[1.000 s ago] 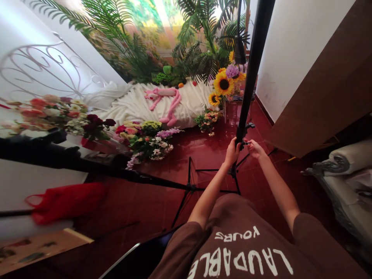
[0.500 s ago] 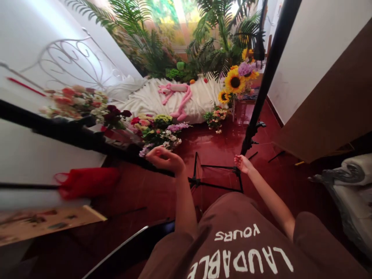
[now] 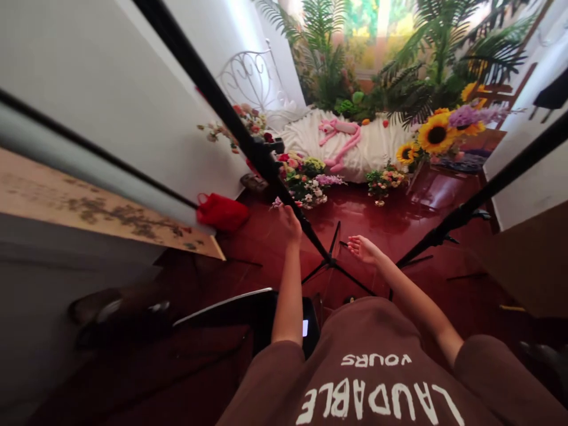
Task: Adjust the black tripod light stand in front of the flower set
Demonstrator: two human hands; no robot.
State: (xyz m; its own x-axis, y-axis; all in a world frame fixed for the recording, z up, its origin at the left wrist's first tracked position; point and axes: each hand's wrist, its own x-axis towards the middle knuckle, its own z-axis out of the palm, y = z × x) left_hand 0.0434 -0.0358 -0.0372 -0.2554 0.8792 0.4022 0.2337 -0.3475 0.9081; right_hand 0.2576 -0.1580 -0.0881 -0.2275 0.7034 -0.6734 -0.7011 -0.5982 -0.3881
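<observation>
My left hand is raised just left of a slanting black stand pole, slightly blurred, its fingers loosely bent and nothing visible in them. To the right, my right hand hangs in the air over the red floor, palm partly up, fingers a little curled and apart, holding nothing. It is near the folding feet of the stand. Another black pole slants up at the right, beyond my right hand and apart from it.
Ahead lies a pink plush toy on white cloth, with flower bunches, sunflowers and palms around. At the left are a red bag and a long painted panel. A dark screen-like object is by my left arm.
The view has swung left, so the scene sits further right. My left hand is now beside the pole rather than in front of it; my right hand has turned and its fingers point left.
</observation>
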